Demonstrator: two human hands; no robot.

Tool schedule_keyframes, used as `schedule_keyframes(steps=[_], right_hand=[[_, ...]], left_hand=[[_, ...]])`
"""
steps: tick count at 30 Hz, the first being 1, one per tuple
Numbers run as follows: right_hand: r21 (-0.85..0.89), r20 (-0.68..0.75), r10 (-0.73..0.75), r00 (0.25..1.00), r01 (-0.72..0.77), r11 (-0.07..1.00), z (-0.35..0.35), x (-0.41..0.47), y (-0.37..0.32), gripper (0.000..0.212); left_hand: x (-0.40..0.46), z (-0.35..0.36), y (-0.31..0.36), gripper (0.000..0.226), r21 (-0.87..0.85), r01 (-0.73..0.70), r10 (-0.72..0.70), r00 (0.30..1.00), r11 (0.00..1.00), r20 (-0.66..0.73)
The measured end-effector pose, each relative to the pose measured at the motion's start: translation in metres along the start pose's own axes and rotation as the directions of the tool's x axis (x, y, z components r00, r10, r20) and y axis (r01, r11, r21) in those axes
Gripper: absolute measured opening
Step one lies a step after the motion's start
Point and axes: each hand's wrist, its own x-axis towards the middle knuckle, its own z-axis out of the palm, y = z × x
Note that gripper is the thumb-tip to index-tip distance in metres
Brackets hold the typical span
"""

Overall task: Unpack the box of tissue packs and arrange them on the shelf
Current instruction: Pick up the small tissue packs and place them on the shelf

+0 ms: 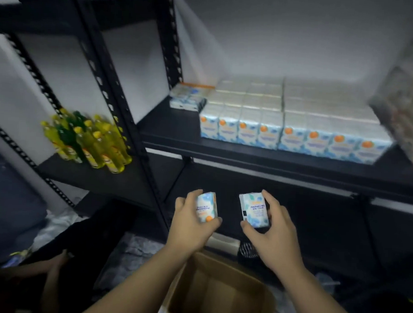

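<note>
Above the open cardboard box (pixel 221 292) at 6 o'clock, the left hand (pixel 193 223) clamps one mini tissue pack (pixel 206 209) and the right hand (pixel 272 232) clamps another pack (pixel 254 210). Both are held upright and slightly apart. Farther off, at 1 o'clock, rows of matching tissue packs (pixel 294 127) stand on the black shelf (pixel 168 131).

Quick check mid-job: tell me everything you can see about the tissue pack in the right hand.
The tissue pack in the right hand is a small rectangular pack in a glossy white wrapper with blue and green blotches, blue lettering and a small dark square near its lower left. It is held upright, tilted slightly left, above the open cardboard box. The right hand grips it, fingers over the top, thumb under. It is apart from the pack beside it.
</note>
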Motion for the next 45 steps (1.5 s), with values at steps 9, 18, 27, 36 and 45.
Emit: schedule_keyframes(steps=[9,18,27,36,45], right_hand=[[0.070,0.070,-0.197,0.978,0.192,0.979,0.042,0.079,-0.060,0.083],[0.036,-0.043,-0.301,0.953,0.302,0.953,0.101,0.138,-0.124,0.073],[-0.277,-0.221,-0.295,0.930,0.230,0.933,0.164,0.177,-0.166,0.052],[-0.414,-0.328,-0.313,0.891,0.163,0.895,0.185,0.179,-0.163,0.046],[-0.365,-0.395,-0.243,0.886,0.092,0.927,0.184,0.174,-0.179,0.027]], left_hand=[[0.064,-0.070,0.024,0.085,-0.034,-0.012,0.004,0.972,0.999,-0.234],[0.147,-0.142,0.018,0.093,0.068,-0.072,0.086,0.968,0.995,-0.237],[0.231,-0.174,-0.003,0.084,0.187,-0.289,0.304,0.951,0.939,-0.058],[0.247,-0.166,-0.024,0.062,0.248,-0.386,0.387,0.921,0.889,0.043],[0.248,-0.166,-0.029,0.061,0.169,-0.427,0.426,0.904,0.888,0.049]])
